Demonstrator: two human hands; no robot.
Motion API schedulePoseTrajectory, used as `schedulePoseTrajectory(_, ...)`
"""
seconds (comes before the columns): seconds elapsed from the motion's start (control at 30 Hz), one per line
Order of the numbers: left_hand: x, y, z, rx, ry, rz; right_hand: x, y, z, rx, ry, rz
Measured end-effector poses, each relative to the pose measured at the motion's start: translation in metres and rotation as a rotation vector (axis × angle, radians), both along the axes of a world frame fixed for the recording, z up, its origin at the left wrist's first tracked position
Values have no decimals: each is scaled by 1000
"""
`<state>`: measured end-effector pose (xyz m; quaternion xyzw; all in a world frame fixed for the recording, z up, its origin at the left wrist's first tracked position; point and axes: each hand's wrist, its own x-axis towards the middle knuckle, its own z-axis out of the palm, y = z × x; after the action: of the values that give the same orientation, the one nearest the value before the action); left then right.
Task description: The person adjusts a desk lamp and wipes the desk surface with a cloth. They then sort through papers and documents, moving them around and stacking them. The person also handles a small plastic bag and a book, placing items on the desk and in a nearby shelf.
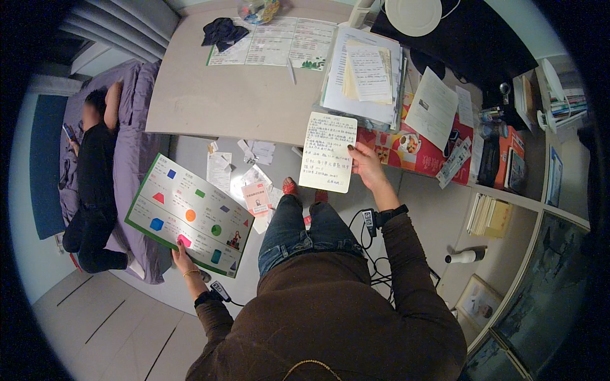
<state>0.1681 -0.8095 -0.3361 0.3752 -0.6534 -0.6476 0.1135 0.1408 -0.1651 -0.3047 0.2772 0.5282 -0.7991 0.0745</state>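
My left hand [185, 264] grips the lower edge of a large green-bordered chart [190, 215] printed with coloured geometric shapes. The chart is tilted and held out to the left of my legs. In my right hand [368, 164] is a sheet of handwritten paper [328, 152], pinched at its right edge with the thumb on top. This sheet hangs in front of the desk edge, just below a stack of papers [367, 71] with smaller handwritten notes on it. Beneath both hands, loose papers and a pink booklet [256, 197] lie scattered on the floor by my feet.
On the desk [209, 95] are a dark cloth [224, 33], a white pen [291, 71], another printed chart [274, 43] and a red patterned mat [410, 152]. Cables [381, 274] hang by my right side. Another person [97, 166] lies on the purple bed at left, holding a phone.
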Motion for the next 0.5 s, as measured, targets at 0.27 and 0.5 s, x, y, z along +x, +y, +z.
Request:
schedulePoseTrajectory(0.27, -1, -6, -5, 5, -1, -39, 3, -2, 5, -25, -9, -7)
schedulePoseTrajectory(0.5, -1, -13, -8, 19, 11, -99, 5, -3, 6, -22, -8, -6)
